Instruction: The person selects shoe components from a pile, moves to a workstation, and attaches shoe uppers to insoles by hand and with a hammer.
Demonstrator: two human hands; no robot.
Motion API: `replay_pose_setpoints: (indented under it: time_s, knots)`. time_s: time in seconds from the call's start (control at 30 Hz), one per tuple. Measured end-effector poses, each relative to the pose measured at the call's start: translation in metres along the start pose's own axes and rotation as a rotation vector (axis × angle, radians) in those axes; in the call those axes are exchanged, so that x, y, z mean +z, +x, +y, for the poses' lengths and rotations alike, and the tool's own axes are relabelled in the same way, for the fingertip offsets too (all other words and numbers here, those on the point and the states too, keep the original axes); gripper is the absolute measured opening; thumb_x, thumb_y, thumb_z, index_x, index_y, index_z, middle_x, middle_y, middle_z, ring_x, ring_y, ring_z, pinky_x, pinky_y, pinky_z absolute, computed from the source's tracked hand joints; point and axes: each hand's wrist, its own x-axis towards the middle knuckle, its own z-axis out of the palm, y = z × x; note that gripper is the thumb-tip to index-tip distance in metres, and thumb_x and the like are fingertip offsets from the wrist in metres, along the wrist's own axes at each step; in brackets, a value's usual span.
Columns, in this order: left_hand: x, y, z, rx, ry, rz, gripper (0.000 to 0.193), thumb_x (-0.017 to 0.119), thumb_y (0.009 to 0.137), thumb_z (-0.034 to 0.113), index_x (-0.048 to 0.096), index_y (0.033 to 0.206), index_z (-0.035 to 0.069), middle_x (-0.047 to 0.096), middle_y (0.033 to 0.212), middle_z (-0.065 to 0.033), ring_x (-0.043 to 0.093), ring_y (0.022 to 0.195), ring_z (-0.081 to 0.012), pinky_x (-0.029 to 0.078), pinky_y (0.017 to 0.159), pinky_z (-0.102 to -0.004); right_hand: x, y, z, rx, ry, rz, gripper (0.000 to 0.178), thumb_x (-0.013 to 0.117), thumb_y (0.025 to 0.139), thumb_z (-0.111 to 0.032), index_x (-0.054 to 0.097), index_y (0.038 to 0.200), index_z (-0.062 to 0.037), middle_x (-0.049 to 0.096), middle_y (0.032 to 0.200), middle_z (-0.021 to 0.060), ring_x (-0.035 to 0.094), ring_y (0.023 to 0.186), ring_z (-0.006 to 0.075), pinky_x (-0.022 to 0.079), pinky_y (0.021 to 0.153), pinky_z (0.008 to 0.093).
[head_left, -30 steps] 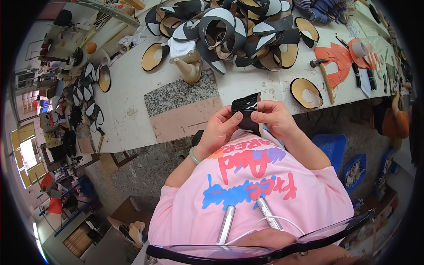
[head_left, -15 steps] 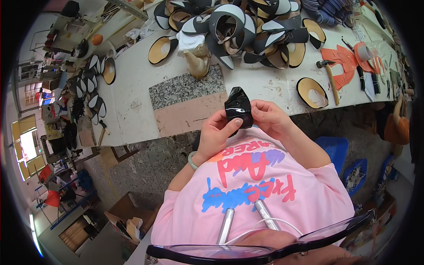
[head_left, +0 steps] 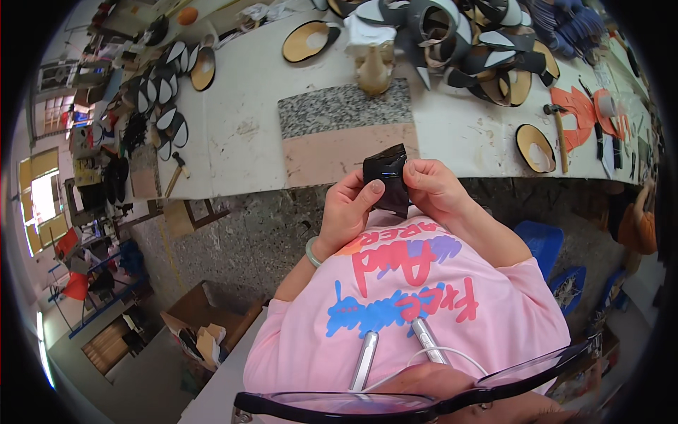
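A glossy black piece of patent-leather-like sheet is held up at chest height, just past the table's front edge. My left hand grips its left side, with the thumb pressed on the face. My right hand pinches its right edge between thumb and fingers. Just beyond my hands on the table lie a plain pinkish board and a speckled granite slab. A stained, cream-coloured pot with a white cloth or paper on it stands at the slab's far edge.
Black, grey and white shoe uppers are heaped at the back right, with more at the left. Tan-lined shoe pieces lie separately. Hammers rest at both sides, orange sheet scraps at right. A cardboard box stands below left.
The view has shifted, so the table and its things appear farther right and higher. The black piece has turned in my fingers, its upper edge now tilting up to the right. Both hands keep their hold.
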Motion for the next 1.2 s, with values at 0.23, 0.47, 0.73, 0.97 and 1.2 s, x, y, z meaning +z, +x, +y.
replay_pose_setpoints:
  time_s: [0.23, 0.47, 0.73, 0.97, 1.2]
  knots:
    - [-0.07, -0.051, 0.043, 0.201, 0.154, 0.047, 0.023, 0.063, 0.092, 0.009, 0.06, 0.11, -0.004, 0.066, 0.101, -0.0072, 0.062, 0.09, -0.0117, 0.051, 0.085, -0.026, 0.065, 0.047, 0.06, 0.066, 0.027, -0.046, 0.025, 0.064, 0.092, -0.027, 0.066, 0.098, -0.0023, 0.065, 0.094, 0.0032, 0.058, 0.091, 0.0135, 0.043, 0.086, 0.0312]
    - [-0.125, -0.088, 0.081, 0.242, 0.247, 0.251, 0.024, 0.056, 0.097, 0.022, 0.062, 0.095, 0.0, 0.064, 0.089, -0.0006, 0.054, 0.08, -0.0035, 0.044, 0.071, -0.02, 0.1, 0.09, 0.117, 0.049, -0.091, -0.116, 0.02, 0.068, 0.089, -0.018, 0.066, 0.097, -0.0005, 0.063, 0.091, 0.0014, 0.057, 0.087, 0.0107, 0.043, 0.081, 0.0252]
    - [-0.175, -0.119, 0.109, 0.278, 0.247, 0.297, 0.021, 0.055, 0.097, 0.02, 0.062, 0.099, 0.0, 0.064, 0.092, -0.0038, 0.059, 0.083, -0.0093, 0.046, 0.076, -0.0239, 0.143, 0.116, 0.152, 0.1, -0.281, -0.144, 0.009, 0.07, 0.084, -0.006, 0.068, 0.089, 0.0013, 0.068, 0.087, 0.0054, 0.062, 0.079, 0.0108, 0.048, 0.073, 0.0249]
    - [-0.185, -0.123, 0.126, 0.259, 0.215, 0.371, 0.027, 0.056, 0.098, 0.029, 0.062, 0.091, 0.003, 0.061, 0.082, 0.0037, 0.05, 0.073, -0.0013, 0.041, 0.066, -0.0182, 0.154, 0.134, 0.171, 0.157, -0.273, -0.136, 0.009, 0.073, 0.081, -0.003, 0.069, 0.086, 0.0016, 0.069, 0.079, 0.0091, 0.064, 0.072, 0.0135, 0.05, 0.068, 0.0268]
    - [-0.192, -0.114, 0.132, 0.209, 0.233, 0.401, 0.029, 0.06, 0.095, 0.031, 0.062, 0.087, 0.003, 0.06, 0.077, 0.0037, 0.051, 0.068, -0.0015, 0.042, 0.06, -0.0176, 0.149, 0.138, 0.189, 0.283, -0.007, -0.107, 0.008, 0.07, 0.084, -0.006, 0.067, 0.088, 0.0006, 0.067, 0.081, 0.0094, 0.063, 0.075, 0.0157, 0.05, 0.07, 0.0304]
